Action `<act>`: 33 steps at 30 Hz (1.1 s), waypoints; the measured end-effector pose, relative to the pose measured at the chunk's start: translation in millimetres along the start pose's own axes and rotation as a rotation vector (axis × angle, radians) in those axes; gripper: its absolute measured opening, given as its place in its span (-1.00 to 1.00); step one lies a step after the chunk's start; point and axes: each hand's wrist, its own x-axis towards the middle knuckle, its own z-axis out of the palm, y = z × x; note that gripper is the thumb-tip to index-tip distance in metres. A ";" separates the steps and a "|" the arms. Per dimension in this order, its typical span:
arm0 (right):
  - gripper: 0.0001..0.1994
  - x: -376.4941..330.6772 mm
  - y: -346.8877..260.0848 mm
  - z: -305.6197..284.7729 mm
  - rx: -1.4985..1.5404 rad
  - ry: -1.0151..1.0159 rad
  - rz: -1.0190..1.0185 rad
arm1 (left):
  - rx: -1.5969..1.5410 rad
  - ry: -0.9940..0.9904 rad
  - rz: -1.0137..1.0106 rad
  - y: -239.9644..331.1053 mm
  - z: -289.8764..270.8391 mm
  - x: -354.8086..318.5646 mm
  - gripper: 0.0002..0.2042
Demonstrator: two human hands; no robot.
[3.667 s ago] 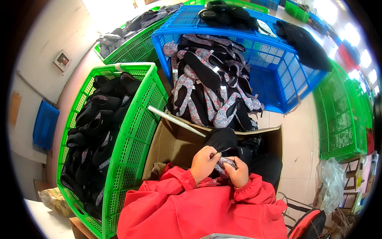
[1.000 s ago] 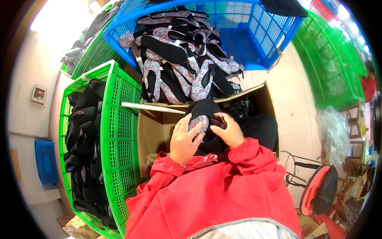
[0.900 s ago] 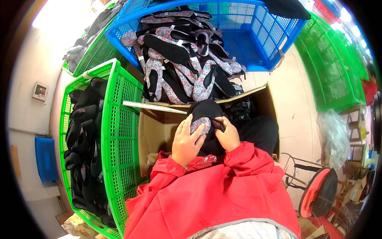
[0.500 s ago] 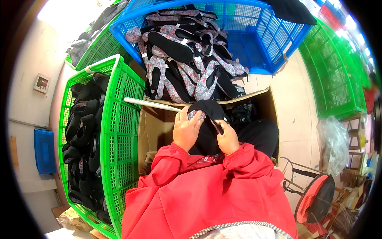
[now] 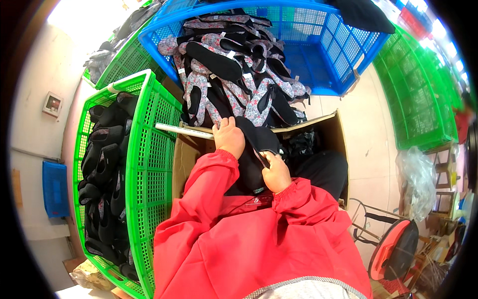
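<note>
A black cloth slipper (image 5: 262,138) is between my hands, above an open cardboard box (image 5: 342,154). My left hand (image 5: 229,138) closes on its far left part, with the back of the hand hiding what lies under the fingers. At its near right edge my right hand (image 5: 276,172) pinches the fabric by the opening. A white rod (image 5: 181,130) lies across the box's left rim, its right end by my left hand. Just beyond the box, a pile of floral slippers with black soles (image 5: 214,62) spills from a blue crate (image 5: 298,92).
A green crate (image 5: 149,164) full of black slippers (image 5: 105,164) stands on my left, with another green crate (image 5: 119,62) behind it. Green crates (image 5: 416,94) are stacked at the far right. A red and black stool (image 5: 396,249) and a clear plastic bag (image 5: 416,179) are nearer on the right.
My left hand has moved slightly up and left over the slipper, and my right hand slightly down and left. The floral lining seen between my fingers earlier no longer shows; more black fabric does.
</note>
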 end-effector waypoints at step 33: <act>-0.56 -40.5 57.1 -23.5 0.890 -0.458 0.295 | -2.602 -0.138 0.004 -19.2 -43.5 -85.0 -0.32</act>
